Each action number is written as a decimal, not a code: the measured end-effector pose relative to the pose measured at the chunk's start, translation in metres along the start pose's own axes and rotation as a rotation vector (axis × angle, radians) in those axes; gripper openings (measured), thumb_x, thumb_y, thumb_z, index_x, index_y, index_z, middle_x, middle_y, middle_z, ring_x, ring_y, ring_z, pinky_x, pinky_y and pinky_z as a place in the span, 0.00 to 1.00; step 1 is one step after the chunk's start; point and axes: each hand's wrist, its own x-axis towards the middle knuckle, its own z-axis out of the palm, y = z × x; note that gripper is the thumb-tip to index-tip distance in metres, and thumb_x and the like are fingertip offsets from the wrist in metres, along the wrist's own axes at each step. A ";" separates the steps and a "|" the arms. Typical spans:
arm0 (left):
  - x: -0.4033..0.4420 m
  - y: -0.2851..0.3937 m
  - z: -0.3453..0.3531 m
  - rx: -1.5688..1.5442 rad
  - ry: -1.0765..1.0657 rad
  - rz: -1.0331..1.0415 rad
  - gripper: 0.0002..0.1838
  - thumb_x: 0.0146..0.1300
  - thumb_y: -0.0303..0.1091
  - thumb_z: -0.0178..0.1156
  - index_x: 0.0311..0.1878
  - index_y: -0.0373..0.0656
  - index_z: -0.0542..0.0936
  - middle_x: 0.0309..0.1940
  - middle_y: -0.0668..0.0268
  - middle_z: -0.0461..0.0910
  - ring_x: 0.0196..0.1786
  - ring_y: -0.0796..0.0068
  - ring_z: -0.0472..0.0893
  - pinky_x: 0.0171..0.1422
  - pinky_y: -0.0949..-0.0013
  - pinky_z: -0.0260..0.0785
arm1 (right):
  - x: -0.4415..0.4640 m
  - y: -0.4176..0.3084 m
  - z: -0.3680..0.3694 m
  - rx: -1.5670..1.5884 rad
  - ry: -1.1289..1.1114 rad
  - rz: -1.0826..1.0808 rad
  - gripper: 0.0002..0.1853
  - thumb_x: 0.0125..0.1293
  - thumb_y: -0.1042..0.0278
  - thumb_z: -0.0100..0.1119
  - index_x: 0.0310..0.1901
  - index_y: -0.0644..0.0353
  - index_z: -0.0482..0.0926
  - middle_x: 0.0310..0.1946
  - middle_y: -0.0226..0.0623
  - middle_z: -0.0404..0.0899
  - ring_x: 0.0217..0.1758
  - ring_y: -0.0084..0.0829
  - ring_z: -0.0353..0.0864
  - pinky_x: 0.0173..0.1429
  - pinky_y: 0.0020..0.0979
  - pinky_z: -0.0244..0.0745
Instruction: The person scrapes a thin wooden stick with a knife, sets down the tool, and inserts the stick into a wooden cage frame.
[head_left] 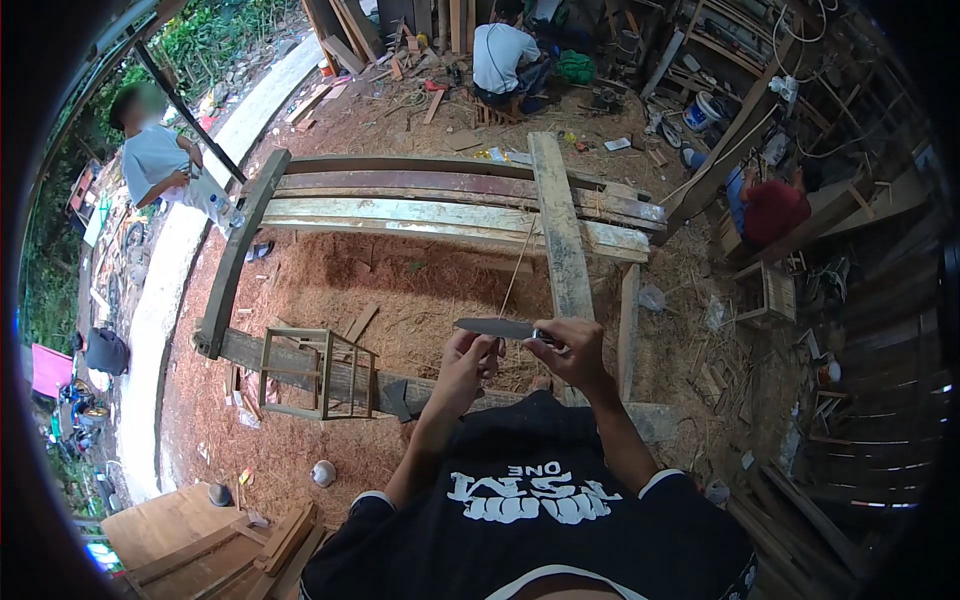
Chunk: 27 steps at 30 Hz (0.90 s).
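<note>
My right hand (570,350) is closed around the handle of a knife (492,327), its dark, wide blade pointing left. Just below the blade, my left hand (468,368) has its fingers pinched together. A thin, light-coloured strip (518,268), like split rattan or bamboo, runs from the blade up and away over the wooden frame. Its near end seems to sit at my left fingertips, partly hidden by the blade. Both hands are close together in front of my chest.
A heavy timber frame with long boards (400,212) stands ahead, with a wide post (562,230) across it. A small wooden stool frame (320,375) is at left. Three other people sit or stand beyond, including one in red (775,212). Shavings cover the ground.
</note>
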 end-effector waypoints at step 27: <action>-0.016 0.012 -0.018 -0.133 -0.017 -0.051 0.20 0.78 0.34 0.53 0.69 0.43 0.71 0.35 0.70 0.76 0.21 0.92 0.59 0.21 0.83 0.50 | 0.005 0.040 -0.048 -0.225 0.199 0.208 0.21 0.66 0.44 0.68 0.37 0.57 0.88 0.18 0.31 0.79 0.20 0.25 0.79 0.27 0.31 0.70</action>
